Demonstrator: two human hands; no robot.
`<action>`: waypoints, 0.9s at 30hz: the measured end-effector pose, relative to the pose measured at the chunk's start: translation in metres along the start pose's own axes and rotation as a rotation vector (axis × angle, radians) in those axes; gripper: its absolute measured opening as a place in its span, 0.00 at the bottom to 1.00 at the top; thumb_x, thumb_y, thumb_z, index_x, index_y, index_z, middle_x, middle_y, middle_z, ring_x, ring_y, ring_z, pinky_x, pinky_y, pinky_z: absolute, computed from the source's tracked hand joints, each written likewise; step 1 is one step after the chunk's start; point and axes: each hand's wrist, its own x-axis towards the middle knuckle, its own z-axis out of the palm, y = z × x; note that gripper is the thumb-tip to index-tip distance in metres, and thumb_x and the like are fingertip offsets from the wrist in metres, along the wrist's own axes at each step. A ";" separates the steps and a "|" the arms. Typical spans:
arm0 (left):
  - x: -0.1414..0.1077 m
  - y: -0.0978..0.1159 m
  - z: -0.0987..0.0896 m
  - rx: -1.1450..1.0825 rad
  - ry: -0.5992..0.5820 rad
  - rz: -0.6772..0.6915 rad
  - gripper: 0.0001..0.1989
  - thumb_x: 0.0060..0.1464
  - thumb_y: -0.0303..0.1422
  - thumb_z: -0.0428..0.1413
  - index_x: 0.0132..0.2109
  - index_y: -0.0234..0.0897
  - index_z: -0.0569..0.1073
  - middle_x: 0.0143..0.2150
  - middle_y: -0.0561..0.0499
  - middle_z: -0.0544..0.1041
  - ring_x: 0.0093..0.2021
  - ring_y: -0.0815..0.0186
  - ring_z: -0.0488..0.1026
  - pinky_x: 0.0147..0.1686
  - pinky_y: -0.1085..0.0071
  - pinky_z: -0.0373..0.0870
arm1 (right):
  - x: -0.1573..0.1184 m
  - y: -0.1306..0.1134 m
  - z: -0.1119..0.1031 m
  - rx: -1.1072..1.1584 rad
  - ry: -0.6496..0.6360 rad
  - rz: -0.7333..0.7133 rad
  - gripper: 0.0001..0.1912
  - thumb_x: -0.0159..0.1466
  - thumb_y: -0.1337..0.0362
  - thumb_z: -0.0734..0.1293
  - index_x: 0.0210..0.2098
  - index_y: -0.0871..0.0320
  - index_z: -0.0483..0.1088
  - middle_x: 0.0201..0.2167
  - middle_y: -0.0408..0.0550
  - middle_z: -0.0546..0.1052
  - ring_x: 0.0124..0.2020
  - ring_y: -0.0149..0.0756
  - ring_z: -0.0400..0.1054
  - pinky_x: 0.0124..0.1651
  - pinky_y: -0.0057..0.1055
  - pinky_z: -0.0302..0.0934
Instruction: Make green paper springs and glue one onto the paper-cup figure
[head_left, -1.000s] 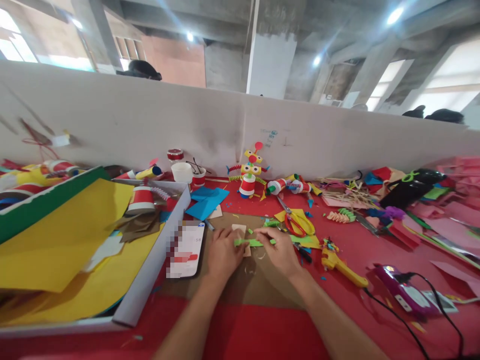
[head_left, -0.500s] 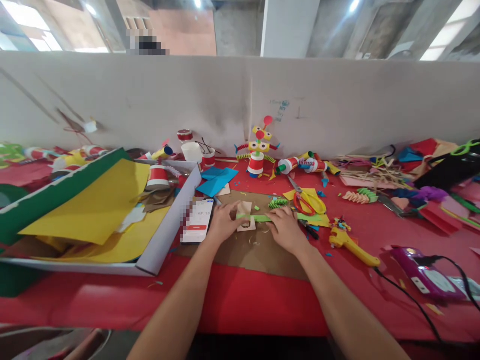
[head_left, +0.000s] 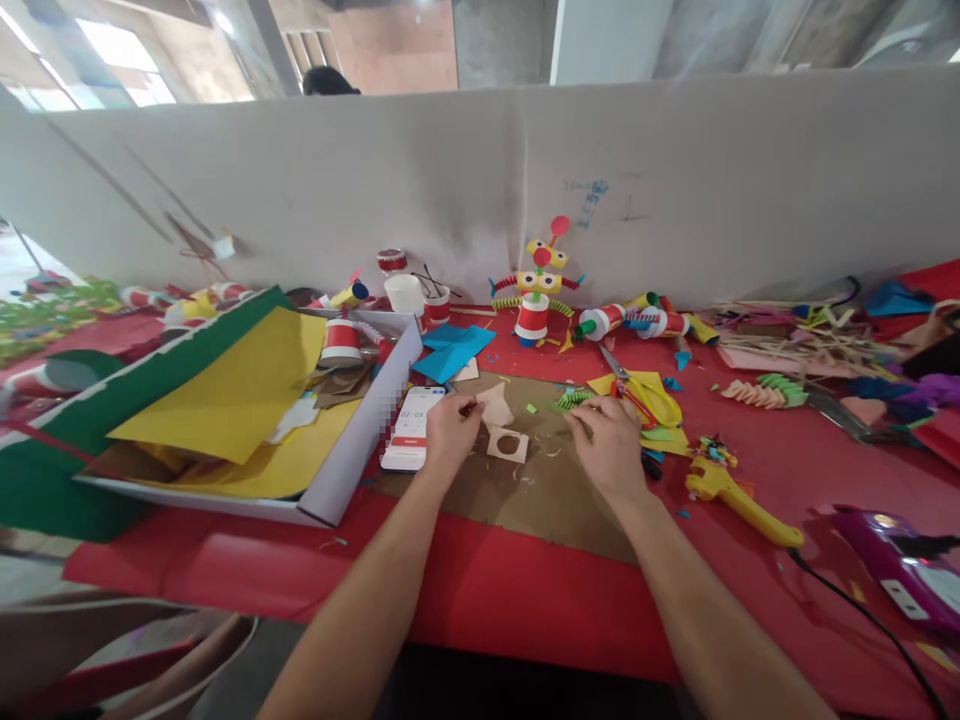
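My right hand [head_left: 609, 440] is pinched on a light green paper strip [head_left: 658, 434]; one end shows past its far side, and the hand hides most of the rest. Beside the phone [head_left: 409, 430], my left hand [head_left: 452, 430] has its fingertips pressed together. Whether anything is between them I cannot make out. Between the hands, a tan paper piece with a round hole [head_left: 495, 446] and another tan scrap [head_left: 495, 405] lie on the brown board [head_left: 540, 510]. A folded green paper spring [head_left: 576, 398] lies just beyond my right fingers.
At left stands a box [head_left: 360, 440] with yellow paper. Scissors [head_left: 660, 400] and a yellow glue gun [head_left: 742, 500] with a cord lie at right, near a purple power strip [head_left: 900, 565]. A paper-cup figure [head_left: 533, 315] stands at the back.
My hands have moved apart. The green strip no longer stretches between them across the tan paper; my left hand has let go of it. The view has shifted, so things appear further right.
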 end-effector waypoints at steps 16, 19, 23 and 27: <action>-0.015 0.012 0.003 -0.074 -0.500 0.359 0.09 0.42 0.29 0.61 0.35 0.40 0.78 0.34 0.50 0.77 0.39 0.63 0.73 0.43 0.68 0.67 | 0.002 -0.016 -0.014 0.112 0.369 -0.040 0.07 0.61 0.65 0.65 0.37 0.54 0.75 0.35 0.49 0.73 0.40 0.39 0.66 0.48 0.40 0.59; -0.015 0.008 0.007 -0.048 -0.385 0.292 0.08 0.49 0.26 0.55 0.36 0.37 0.78 0.34 0.48 0.77 0.36 0.63 0.73 0.40 0.68 0.68 | -0.006 -0.021 -0.007 0.154 0.260 -0.067 0.10 0.62 0.66 0.63 0.40 0.52 0.75 0.35 0.48 0.71 0.35 0.35 0.66 0.42 0.34 0.62; -0.008 0.003 0.005 -0.105 0.039 0.361 0.29 0.48 0.27 0.55 0.59 0.36 0.64 0.59 0.38 0.63 0.57 0.54 0.62 0.52 0.58 0.62 | -0.013 -0.031 -0.004 0.211 0.074 -0.145 0.14 0.63 0.68 0.61 0.46 0.52 0.73 0.38 0.47 0.73 0.32 0.30 0.68 0.37 0.26 0.63; -0.011 0.016 -0.001 -0.285 -0.210 0.411 0.23 0.47 0.31 0.57 0.53 0.42 0.71 0.49 0.44 0.70 0.50 0.58 0.67 0.49 0.61 0.65 | -0.011 -0.038 -0.007 0.159 0.014 -0.143 0.14 0.64 0.68 0.60 0.44 0.53 0.73 0.37 0.47 0.76 0.36 0.31 0.69 0.38 0.27 0.62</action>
